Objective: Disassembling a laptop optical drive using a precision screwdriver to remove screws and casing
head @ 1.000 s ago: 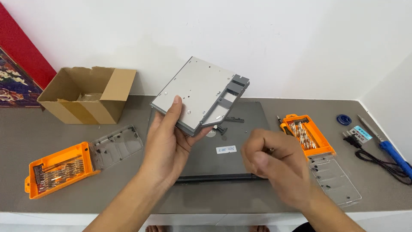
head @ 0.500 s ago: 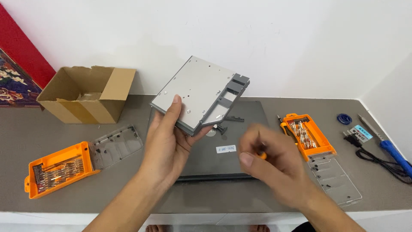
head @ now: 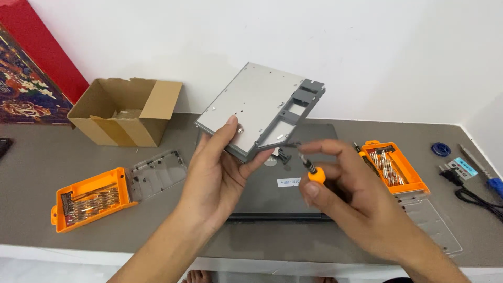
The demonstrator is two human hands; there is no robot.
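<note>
My left hand holds up a flat silver drive caddy with a grey plastic end, tilted above a closed dark grey laptop on the table. My thumb presses on the caddy's metal face near a small screw. My right hand grips a small screwdriver with an orange and black handle, its tip pointing up toward the caddy's lower edge, a short way from it.
An open cardboard box stands at the back left. Two orange bit cases with clear lids lie open: one at the left, one at the right. A black cable, a blue tool and a blue round part sit far right.
My right hand has risen from the laptop and turned, bringing the screwdriver up toward the caddy. My left hand keeps the caddy in the same place.
</note>
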